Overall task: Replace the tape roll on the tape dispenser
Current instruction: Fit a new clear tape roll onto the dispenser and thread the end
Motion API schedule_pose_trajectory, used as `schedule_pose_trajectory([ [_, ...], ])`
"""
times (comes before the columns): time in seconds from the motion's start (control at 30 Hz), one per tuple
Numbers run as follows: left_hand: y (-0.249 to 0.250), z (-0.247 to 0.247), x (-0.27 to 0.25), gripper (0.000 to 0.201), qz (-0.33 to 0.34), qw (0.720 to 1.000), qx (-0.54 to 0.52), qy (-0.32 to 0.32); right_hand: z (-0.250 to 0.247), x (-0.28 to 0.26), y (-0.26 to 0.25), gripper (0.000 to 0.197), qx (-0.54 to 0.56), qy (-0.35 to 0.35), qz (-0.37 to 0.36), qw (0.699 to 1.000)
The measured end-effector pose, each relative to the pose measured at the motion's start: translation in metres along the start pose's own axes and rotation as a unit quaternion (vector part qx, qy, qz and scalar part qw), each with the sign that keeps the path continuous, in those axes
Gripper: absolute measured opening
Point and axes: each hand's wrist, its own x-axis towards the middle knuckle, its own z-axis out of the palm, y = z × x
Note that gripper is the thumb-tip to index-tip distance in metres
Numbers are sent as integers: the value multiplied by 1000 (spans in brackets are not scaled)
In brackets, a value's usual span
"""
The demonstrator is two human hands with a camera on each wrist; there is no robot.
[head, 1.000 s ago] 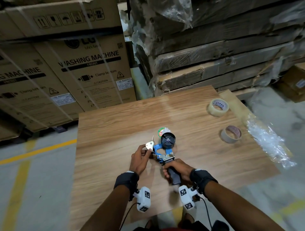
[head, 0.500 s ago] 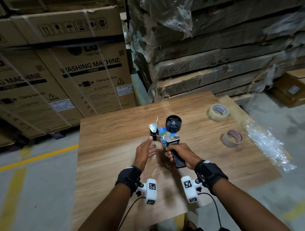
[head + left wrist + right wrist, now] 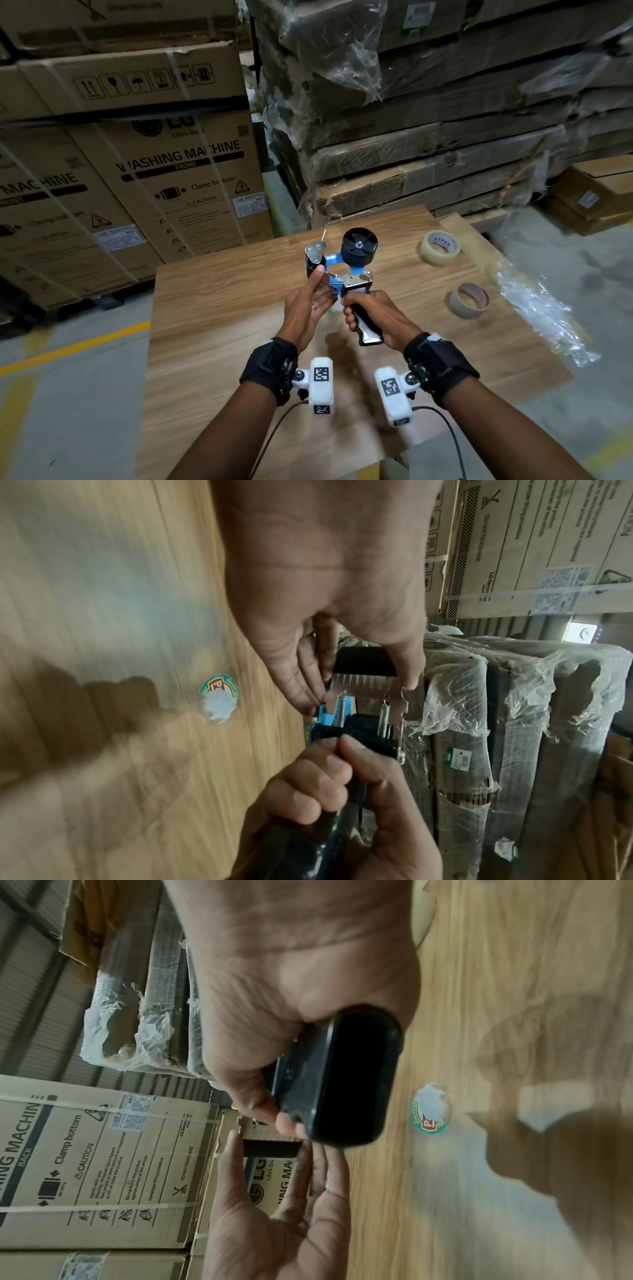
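In the head view our right hand has its grip curled around the black handle of the tape dispenser, held up over the bench; our left hand is open, fingers straight beside the front roller. The hub is bare. The new tape roll lies far right, nearer to the right hand, which is busy.

The left wrist view shows the straight fingers touching the toothed blade.

The right wrist view confirms the closed grip on the handle.
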Motion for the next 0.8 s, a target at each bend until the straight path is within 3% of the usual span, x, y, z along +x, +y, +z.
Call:
schedule_pose_trajectory([
  [0.13, -1, 6, 1, 47, 2, 1000, -5, 17, -2, -3, -5, 5, -13, 5, -14, 1000],
  [0.43, 2, 28, 2, 23, -7, 997, -49, 64, -7, -6, -19, 6, -19, 6, -16, 1000],
  [0.8, -6, 50, -7, 14, 22, 992, -75, 100, -6, -1, -18, 2, 30, 25, -3, 999],
])
